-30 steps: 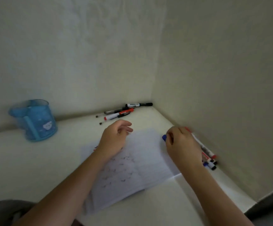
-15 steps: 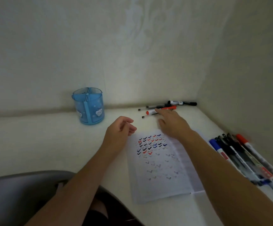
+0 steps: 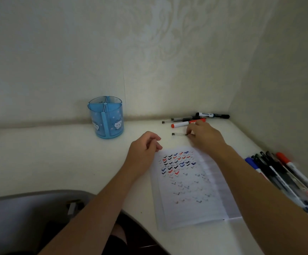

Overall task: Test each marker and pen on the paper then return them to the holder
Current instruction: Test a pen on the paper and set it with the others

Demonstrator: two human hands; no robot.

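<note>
With the right hand (image 3: 204,137), pinches the right end of a thin clear pen (image 3: 179,134) lying on the table (image 3: 48,162) just beyond the far edge of the paper (image 3: 191,192). Long axis left to right, dark end pointing left, right part hidden under the fingers. Rests the left hand (image 3: 144,150), loosely curled and holding nothing, at the paper's far left corner. Farther back by the wall: one red marker (image 3: 183,124), one second thin pen (image 3: 181,119) and one black marker (image 3: 213,115), all lying left to right. One blue holder (image 3: 106,118) upright, well left of those. Along the right wall, a row of pens (image 3: 278,177) with one blue cap and one red; overlapping, blurred, cut off at the edge, so no sure count.
</note>
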